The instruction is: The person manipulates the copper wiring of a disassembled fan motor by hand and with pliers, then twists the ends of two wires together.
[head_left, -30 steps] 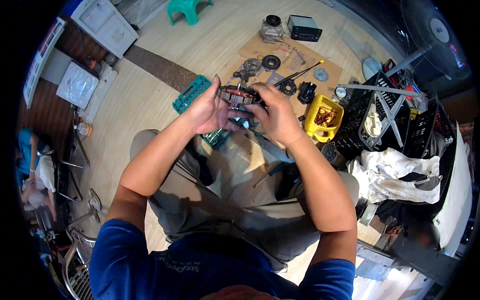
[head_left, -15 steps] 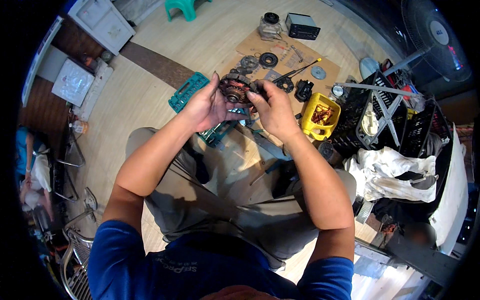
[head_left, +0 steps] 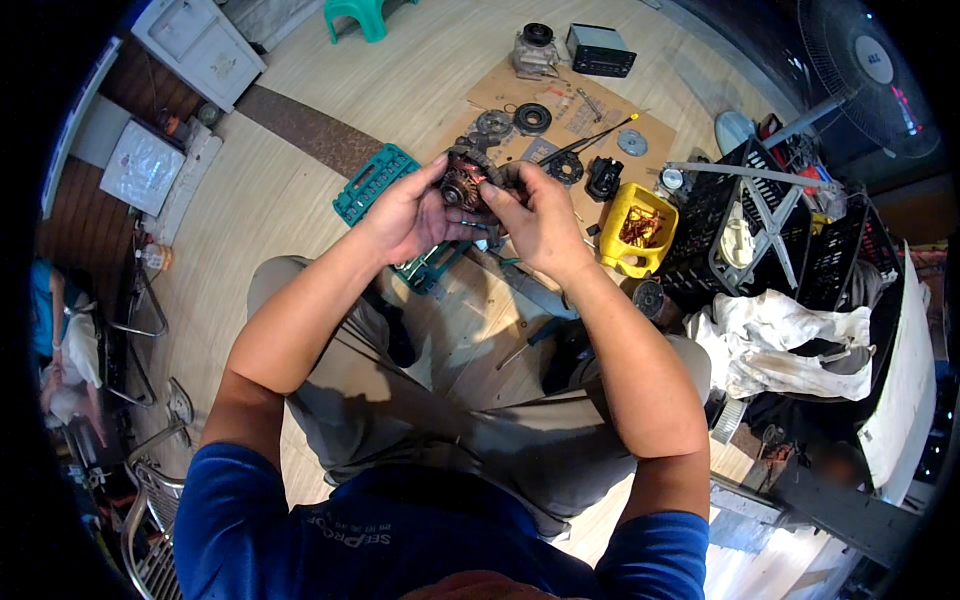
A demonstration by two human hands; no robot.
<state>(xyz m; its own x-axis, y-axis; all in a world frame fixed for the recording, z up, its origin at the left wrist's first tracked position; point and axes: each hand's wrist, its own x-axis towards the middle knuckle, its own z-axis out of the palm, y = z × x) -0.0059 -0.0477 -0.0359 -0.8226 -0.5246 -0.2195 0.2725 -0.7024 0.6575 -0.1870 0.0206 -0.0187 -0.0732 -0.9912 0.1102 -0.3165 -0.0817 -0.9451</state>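
Between my two hands is a round dark metal motor part with copper windings and a round hub, tilted toward me. My left hand is closed on its left side, fingers curled beneath it. My right hand grips its right side, thumb against the windings. Below and behind them lies an open teal socket case, partly covered by my hands. Just beyond, cardboard carries several loose rings, discs and tools. A yellow cut-open jug with copper-coloured bits inside stands to the right of my right hand.
Black crates with metal bars and white rags crowd my right, beside a fan. A compressor, boxy black-fronted unit and green stool are ahead. At far left are another person's arm and a metal chair.
The held part has turned from side-on to show its hub and windings face toward me. My hands have shifted slightly with it, still holding it; the whole view has drifted a little.
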